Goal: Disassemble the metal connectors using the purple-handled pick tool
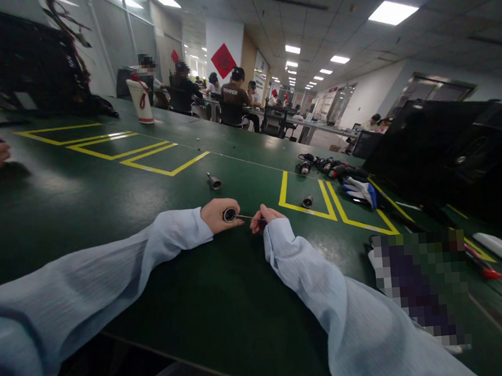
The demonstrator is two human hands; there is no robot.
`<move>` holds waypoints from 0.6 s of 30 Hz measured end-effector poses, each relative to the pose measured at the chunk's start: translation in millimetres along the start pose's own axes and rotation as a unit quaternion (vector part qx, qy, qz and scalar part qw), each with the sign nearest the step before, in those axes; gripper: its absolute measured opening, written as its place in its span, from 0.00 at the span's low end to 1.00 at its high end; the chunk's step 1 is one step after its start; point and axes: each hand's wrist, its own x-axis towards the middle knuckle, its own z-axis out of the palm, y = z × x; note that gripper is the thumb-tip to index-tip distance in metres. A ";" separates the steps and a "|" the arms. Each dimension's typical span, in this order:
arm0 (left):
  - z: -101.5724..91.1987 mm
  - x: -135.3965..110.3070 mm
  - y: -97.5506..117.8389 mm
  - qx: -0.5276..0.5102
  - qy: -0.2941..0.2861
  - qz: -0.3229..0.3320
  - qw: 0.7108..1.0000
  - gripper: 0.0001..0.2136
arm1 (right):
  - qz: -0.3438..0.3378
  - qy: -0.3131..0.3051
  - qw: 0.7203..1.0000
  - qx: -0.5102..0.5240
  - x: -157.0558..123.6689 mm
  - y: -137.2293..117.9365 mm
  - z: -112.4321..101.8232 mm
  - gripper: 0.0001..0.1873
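Silvery metal rims the round part (229, 214) over the green table (174, 315); the left hand (215, 214) curls its fingers around it, open end towards the wearer, its length hidden. The right hand (268, 214) pinches a thin rod (244, 216), its long axis nearly level, left end at that mouth. Beyond lies a stemmed metal piece (214, 183), stem pointing away leftward.

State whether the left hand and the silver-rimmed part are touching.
Touching: the head view shows the left hand wrapped around the silver-rimmed part, its round end framed by the fingers.
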 end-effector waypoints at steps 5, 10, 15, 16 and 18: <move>-2.5 0.4 0.4 0.017 -0.001 0.007 1.000 0.11 | -0.002 -0.013 1.000 -0.028 -2.2 -2.5 3.6 0.18; -3.3 0.5 2.1 -0.006 0.011 0.007 1.000 0.11 | 0.026 -0.041 0.999 0.013 -0.1 -2.5 0.9 0.18; -3.7 -0.4 2.8 -0.033 0.013 0.011 0.999 0.11 | 0.034 -0.045 0.998 0.027 2.9 -1.0 -0.8 0.19; -4.0 -0.6 2.9 -0.036 0.011 0.012 0.999 0.12 | 0.034 -0.045 0.998 0.027 2.9 -0.9 -0.6 0.19; -4.8 -0.7 3.4 -0.038 0.009 0.014 0.999 0.12 | 0.033 -0.044 0.998 0.028 2.6 -1.2 -0.2 0.19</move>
